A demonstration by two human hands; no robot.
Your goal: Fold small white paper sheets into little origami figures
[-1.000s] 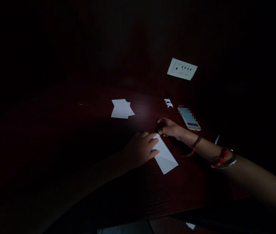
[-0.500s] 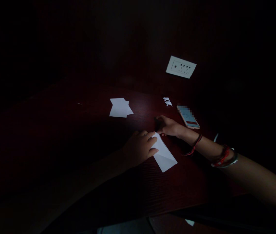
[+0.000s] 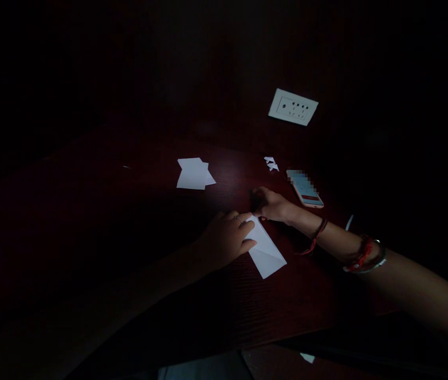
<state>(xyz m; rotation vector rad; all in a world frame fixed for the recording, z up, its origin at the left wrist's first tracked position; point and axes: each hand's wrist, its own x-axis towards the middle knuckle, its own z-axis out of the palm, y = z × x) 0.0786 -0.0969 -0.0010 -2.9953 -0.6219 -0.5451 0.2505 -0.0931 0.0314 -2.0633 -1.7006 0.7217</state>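
Note:
A folded sheet of white paper (image 3: 265, 256) lies slanted on the dark red table, a crease showing across its lower part. My left hand (image 3: 231, 235), with a ring on one finger, holds the paper down from the left, its fingertips on the upper part. At the paper's far tip is my right hand (image 3: 271, 204), fingers curled in and pinching the edge there; the fingertips are partly hidden in shadow. Bracelets and red cords circle the right wrist and forearm.
Further back lie several stacked white paper pieces (image 3: 194, 174) and some small folded paper shapes (image 3: 272, 163). A phone (image 3: 306, 190) with its screen lit rests right of them. A wall socket (image 3: 294, 107) is behind. A pale scrap (image 3: 307, 358) shows below the table's front edge.
Both hands keep nearly the same hold on the folded paper. The whole view has shifted very slightly.

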